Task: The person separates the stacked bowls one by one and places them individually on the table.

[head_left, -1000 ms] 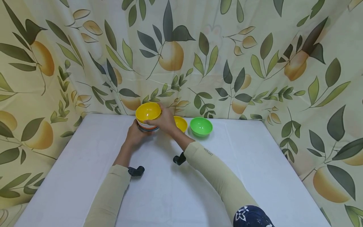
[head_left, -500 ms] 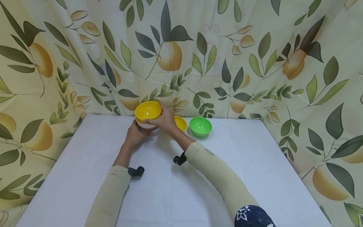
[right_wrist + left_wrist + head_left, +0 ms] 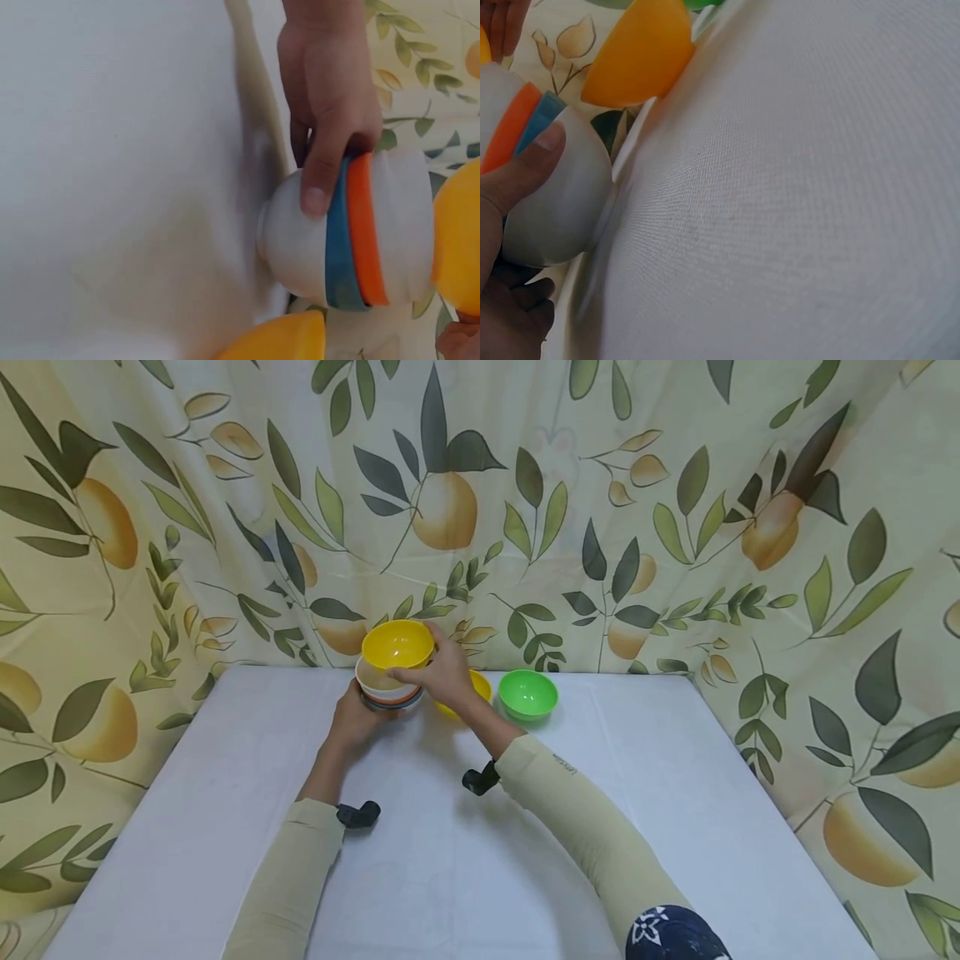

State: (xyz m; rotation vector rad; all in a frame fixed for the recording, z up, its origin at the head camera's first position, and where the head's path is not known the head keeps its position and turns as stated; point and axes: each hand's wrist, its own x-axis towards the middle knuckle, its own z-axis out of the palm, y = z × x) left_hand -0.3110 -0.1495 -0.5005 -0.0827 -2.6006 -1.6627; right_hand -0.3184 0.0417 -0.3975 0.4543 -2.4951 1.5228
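My left hand (image 3: 351, 720) grips a stack of nested bowls at the table's back edge, thumb on the outside. In the right wrist view, that stack runs from a white bowl (image 3: 296, 244) at the bottom through a blue bowl (image 3: 339, 255) and an orange bowl (image 3: 367, 240) to another white bowl (image 3: 406, 225) on top. Just over the stack, my right hand (image 3: 447, 678) holds a yellow bowl (image 3: 397, 645) by its side, thumb toward me. Its base looks raised out of the top white bowl; whether they still touch, I cannot tell.
Right of the stack stands a second yellow bowl (image 3: 482, 687), partly hidden behind my right hand. Beside it is a green bowl (image 3: 528, 695). A white cloth covers the table (image 3: 420, 860), and a leaf-and-fruit patterned curtain (image 3: 547, 568) hangs behind it.
My right hand has raised the yellow bowl slightly up and right from the stack, baring the white bowl's inside. The left hand and stack stay nearly in place.
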